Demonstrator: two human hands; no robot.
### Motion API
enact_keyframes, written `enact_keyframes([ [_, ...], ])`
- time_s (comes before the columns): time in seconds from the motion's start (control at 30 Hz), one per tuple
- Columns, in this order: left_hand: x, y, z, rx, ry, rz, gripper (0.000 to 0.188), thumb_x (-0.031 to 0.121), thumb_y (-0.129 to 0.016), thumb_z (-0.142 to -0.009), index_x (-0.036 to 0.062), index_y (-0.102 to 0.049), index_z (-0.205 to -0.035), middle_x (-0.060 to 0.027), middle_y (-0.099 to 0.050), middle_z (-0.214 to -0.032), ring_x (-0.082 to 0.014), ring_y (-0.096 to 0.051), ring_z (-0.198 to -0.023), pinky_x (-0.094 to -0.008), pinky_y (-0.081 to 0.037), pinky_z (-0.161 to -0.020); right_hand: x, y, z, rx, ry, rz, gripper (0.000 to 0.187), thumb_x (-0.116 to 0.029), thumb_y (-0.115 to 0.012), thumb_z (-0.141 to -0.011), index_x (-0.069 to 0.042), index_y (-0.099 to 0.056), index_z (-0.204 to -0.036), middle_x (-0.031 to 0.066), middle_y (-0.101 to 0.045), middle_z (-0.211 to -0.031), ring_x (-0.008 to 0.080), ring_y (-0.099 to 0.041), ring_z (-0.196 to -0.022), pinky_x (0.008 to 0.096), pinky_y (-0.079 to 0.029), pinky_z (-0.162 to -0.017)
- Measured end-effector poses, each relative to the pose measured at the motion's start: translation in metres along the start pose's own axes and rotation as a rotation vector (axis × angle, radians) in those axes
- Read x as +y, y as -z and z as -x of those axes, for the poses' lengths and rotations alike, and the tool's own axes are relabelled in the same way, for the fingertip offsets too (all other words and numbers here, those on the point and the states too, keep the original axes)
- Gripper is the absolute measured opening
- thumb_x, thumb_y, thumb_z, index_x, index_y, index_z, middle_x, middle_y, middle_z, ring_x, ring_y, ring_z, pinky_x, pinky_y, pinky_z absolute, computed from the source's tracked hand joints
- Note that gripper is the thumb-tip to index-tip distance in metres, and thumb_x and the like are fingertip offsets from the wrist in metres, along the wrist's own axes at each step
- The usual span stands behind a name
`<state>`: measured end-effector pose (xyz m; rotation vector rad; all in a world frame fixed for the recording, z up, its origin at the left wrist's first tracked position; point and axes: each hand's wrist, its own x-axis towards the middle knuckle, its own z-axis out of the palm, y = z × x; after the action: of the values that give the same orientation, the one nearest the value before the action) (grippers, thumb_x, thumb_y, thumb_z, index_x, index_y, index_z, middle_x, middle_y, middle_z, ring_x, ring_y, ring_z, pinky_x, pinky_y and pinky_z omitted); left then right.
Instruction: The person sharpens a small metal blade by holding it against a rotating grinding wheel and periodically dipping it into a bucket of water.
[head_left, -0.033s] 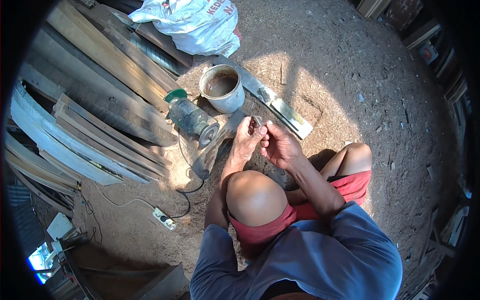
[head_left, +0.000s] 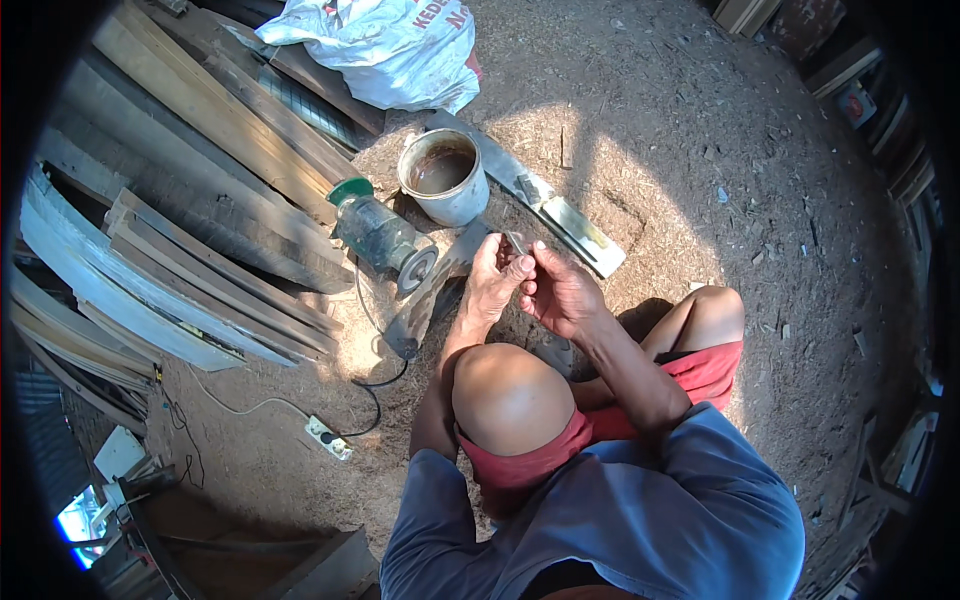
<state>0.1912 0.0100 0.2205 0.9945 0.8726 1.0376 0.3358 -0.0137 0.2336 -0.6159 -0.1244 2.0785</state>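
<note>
Your bare left hand (head_left: 491, 278) pinches a small, thin, greyish piece (head_left: 516, 243) beyond your bent knee (head_left: 512, 395), near a round, whitish bucket (head_left: 460, 206); your bare right hand (head_left: 563, 292) curls alongside, its grip impossible to tell.

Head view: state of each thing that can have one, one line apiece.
Small thin piece, held at the fingertips
Left hand, grip shut on that piece
Right hand, fingers bent; contact with piece unclear
Bucket, upright, uncovered, brownish inside
Grinder, running or not: cannot tell
Power strip, black plug inserted
White sack, crumpled
</note>
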Motion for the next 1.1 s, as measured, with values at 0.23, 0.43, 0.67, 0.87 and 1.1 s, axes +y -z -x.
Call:
enact_keyframes([
  [0.23, -0.005, 0.023, 0.011, -0.237, -0.052, 0.148, 0.11, 0.051, -0.087, -0.066, -0.0052, -0.034, -0.143, -0.0107, -0.054, -0.125, -0.0159, -0.061, -0.094, -0.0293, -0.054, -0.076, 0.001, 0.019, -0.005, -0.082, 0.02, 0.24, 0.016, -0.019, -0.064, -0.095, -0.007, -0.065, -0.106, -0.0008, -0.064, -0.086, 0.0094, -0.058, -0.068, 0.0249, -0.051, -0.062],
  [0.43, -0.021, 0.039, 0.022, -0.249, 0.045, 0.525, 0.098, 0.056, -0.077, -0.074, -0.0053, -0.039, -0.14, -0.0173, -0.053, -0.134, -0.0212, -0.063, -0.1, -0.0337, -0.057, -0.072, 0.016, 0.021, -0.012, -0.185, -0.04, 0.306, 0.014, -0.02, -0.066, -0.093, -0.007, -0.063, -0.097, -0.0011, -0.064, -0.083, 0.0097, -0.059, -0.067, 0.0266, -0.053, -0.065],
  [0.67, -0.034, 0.052, 0.03, -0.181, 0.089, 0.57, 0.067, 0.043, -0.082, -0.075, -0.0026, -0.058, -0.119, -0.0159, -0.06, -0.125, -0.0202, -0.067, -0.07, -0.0322, -0.057, -0.054, 0.027, 0.005, -0.012, -0.162, -0.07, 0.269, 0.022, -0.018, -0.065, -0.094, -0.008, -0.061, -0.113, -0.0018, -0.064, -0.086, 0.0087, -0.059, -0.067, 0.028, -0.053, -0.065],
  [0.87, -0.033, 0.051, 0.032, -0.156, 0.093, 0.579, 0.059, 0.04, -0.083, -0.074, 0.0003, -0.062, -0.114, -0.0148, -0.06, -0.124, -0.022, -0.067, -0.069, -0.033, -0.056, -0.051, 0.028, 0.009, -0.013, -0.157, -0.111, 0.217, 0.035, -0.016, -0.065, -0.094, -0.009, -0.056, -0.127, -0.0016, -0.062, -0.087, 0.0102, -0.058, -0.069, 0.0307, -0.051, -0.066],
  [1.1, -0.031, 0.049, 0.034, -0.152, 0.093, 0.576, 0.058, 0.039, -0.082, -0.075, -0.0002, -0.062, -0.113, -0.0149, -0.061, -0.124, -0.0227, -0.067, -0.07, -0.035, -0.057, -0.053, 0.03, 0.015, -0.014, -0.183, -0.121, 0.186, 0.035, -0.016, -0.065, -0.094, -0.01, -0.056, -0.127, -0.0019, -0.061, -0.085, 0.0106, -0.056, -0.068, 0.0309, -0.049, -0.066],
])
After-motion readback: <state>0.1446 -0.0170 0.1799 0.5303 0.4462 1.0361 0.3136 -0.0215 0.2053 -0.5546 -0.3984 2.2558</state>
